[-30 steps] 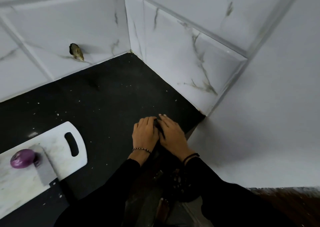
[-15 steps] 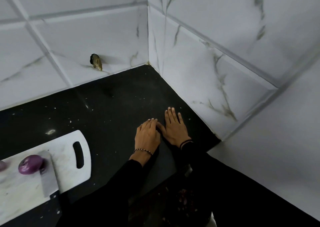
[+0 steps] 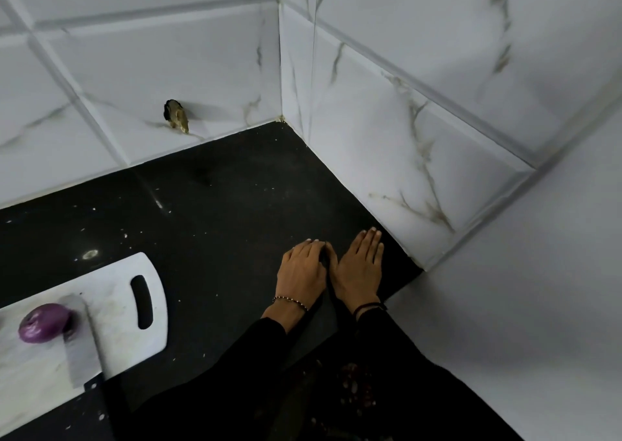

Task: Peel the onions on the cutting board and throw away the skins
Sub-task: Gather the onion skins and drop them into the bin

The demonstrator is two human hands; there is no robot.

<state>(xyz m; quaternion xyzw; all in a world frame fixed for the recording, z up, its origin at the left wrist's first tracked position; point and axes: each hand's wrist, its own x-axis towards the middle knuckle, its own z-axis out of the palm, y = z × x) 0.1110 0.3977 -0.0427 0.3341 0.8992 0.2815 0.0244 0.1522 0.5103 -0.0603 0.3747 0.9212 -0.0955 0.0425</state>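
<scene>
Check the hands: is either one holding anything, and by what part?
Nothing visibly held. Right hand lies flat on the counter, fingers straight. Left hand rests beside it, fingers bent; anything under them is hidden.

purple peeled onion [image 3: 43, 323] | on white cutting board [image 3: 131, 333] | touching cleaver blade [image 3: 82, 339]

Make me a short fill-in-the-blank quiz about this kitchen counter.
1. The onion on the cutting board is ____ in colour.
2. The cleaver blade lies on the ____, beside the onion.
3. The left hand and right hand rest on the ____ countertop, off the board.
Missing words: purple; board; black.
</scene>
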